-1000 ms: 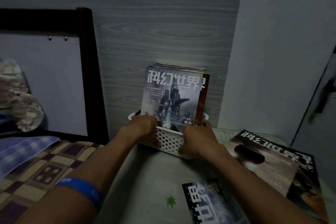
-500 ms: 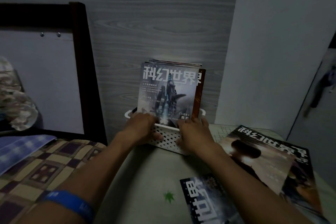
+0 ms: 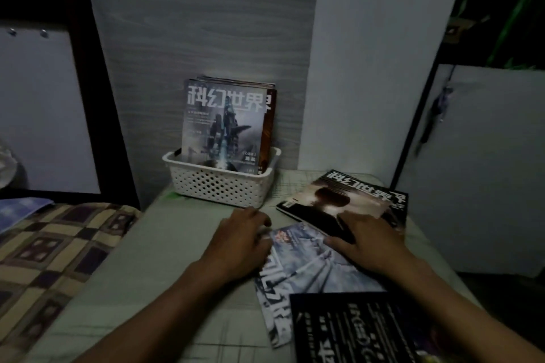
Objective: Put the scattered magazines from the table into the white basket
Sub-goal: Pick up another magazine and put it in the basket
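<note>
The white perforated basket (image 3: 221, 186) stands against the wood-grain wall with several magazines (image 3: 224, 121) upright in it. Three more magazines lie on the table: a brown-covered one (image 3: 354, 194) at the right, a pale blue one (image 3: 306, 271) in the middle, and a dark one (image 3: 354, 330) overlapping it at the front. My left hand (image 3: 241, 242) rests at the pale blue magazine's left edge, fingers curled. My right hand (image 3: 368, 240) lies flat with spread fingers across the brown magazine's near corner and the pale blue one's upper right.
The table (image 3: 165, 274) has a pale green cover. A bed with a checkered blanket (image 3: 50, 247) and dark headboard (image 3: 97, 91) adjoins it on the left. A white wall column (image 3: 377, 68) and a white cabinet door (image 3: 483, 162) stand at the right.
Both hands have left the basket's front and come back toward me onto the magazines lying on the table. The view has tilted down, showing a dark magazine at the front.
</note>
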The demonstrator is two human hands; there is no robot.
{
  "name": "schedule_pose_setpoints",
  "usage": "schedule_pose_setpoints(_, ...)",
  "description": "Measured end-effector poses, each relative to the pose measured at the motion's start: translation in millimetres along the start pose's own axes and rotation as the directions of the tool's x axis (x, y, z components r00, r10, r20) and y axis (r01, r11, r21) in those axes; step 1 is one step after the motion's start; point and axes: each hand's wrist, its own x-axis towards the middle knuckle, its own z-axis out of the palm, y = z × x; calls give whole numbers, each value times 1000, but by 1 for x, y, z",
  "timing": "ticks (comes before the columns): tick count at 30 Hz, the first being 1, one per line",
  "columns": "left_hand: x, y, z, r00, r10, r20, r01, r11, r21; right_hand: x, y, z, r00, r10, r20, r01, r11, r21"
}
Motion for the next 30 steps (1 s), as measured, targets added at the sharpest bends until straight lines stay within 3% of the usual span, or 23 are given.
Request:
schedule_pose_setpoints(2, 4, 23, 8, 991, -69, 117, 66, 997, 28, 0, 4, 0, 991, -110, -81, 90, 972, -216)
schedule_pose_setpoints(4, 9, 36, 6, 964, -162, 210, 158, 987, 37, 0, 1, -3, 980, -191, -56, 164, 936, -313)
schedule_pose_setpoints(6, 5, 35, -4, 940, -225, 258, 243, 969, -38, -5, -1, -7, 982, -188, -15, 176, 942, -287)
schedule_pose_setpoints(8, -4, 28, -13, 952, -259, 165, 282, 949, -139, -22, 0, -15, 990, -134, -40, 124, 974, -187)
schedule_pose_setpoints(10, -13, 19, -20, 946, -321, 49, 324, 918, -229, -47, -6, -23, 979, -112, -172, 105, 993, -48)
schedule_pose_setpoints(11, -16, 16, -25, 913, -399, 79, 401, 848, -346, -61, -13, -28, 956, -111, -271, 117, 993, 4)
schedule_pose_setpoints(13, -16, 14, -34, 797, -480, 366, 592, 503, -630, -89, -30, -36, 884, -143, -444, 215, 970, 116)
schedule_pose_setpoints(14, -16, 12, -41, 748, -426, 509, 652, 327, -685, -100, -38, -41, 861, -173, -479, 270, 952, 143)
schedule_pose_setpoints(15, -16, 9, -47, 725, -331, 604, 682, 224, -696, -109, -44, -44, 843, -225, -489, 339, 928, 157)
schedule_pose_setpoints(16, -17, 9, -51, 716, -264, 646, 695, 189, -693, -115, -48, -49, 837, -292, -463, 402, 902, 157)
schedule_pose_setpoints(17, -19, 10, -52, 719, -217, 661, 695, 201, -690, -120, -50, -52, 815, -400, -420, 487, 865, 121)
schedule_pose_setpoints(19, -27, 17, -49, 744, -183, 643, 664, 318, -677, -125, -50, -53, 749, -595, -290, 623, 782, 5)
schedule_pose_setpoints(20, -31, 20, -44, 770, -189, 609, 632, 360, -687, -126, -50, -53, 750, -610, -255, 632, 775, 8)
schedule_pose_setpoints(22, -44, 18, -31, 829, -203, 522, 559, 357, -749, -123, -48, -53, 838, -421, -348, 494, 855, 155)
schedule_pose_setpoints(24, -55, 15, -28, 891, -183, 415, 451, 263, -853, -112, -43, -53, 906, -23, -423, 185, 919, 347)
schedule_pose_setpoints(25, -59, 12, -31, 921, -180, 347, 381, 221, -898, -104, -42, -54, 936, 157, -314, 17, 873, 487)
schedule_pose_setpoints(26, -61, 9, -36, 941, -186, 282, 316, 195, -928, -95, -43, -55, 958, 253, -134, -105, 746, 658)
schedule_pose_setpoints(27, -62, 6, -42, 956, -197, 215, 257, 217, -942, -86, -49, -61, 964, 262, 54, -192, 537, 821)
schedule_pose_setpoints(28, -61, 4, -50, 966, -207, 156, 210, 271, -939, -78, -53, -63, 968, 206, 144, -209, 339, 917)
schedule_pose_setpoints(29, -58, 0, -56, 971, -216, 101, 175, 360, -917, -70, -61, -69, 976, 151, 156, -187, 220, 957)
schedule_pose_setpoints(30, -54, -2, -64, 973, -223, 62, 157, 437, -886, -62, -68, -72, 991, 101, 90, -114, 266, 957)
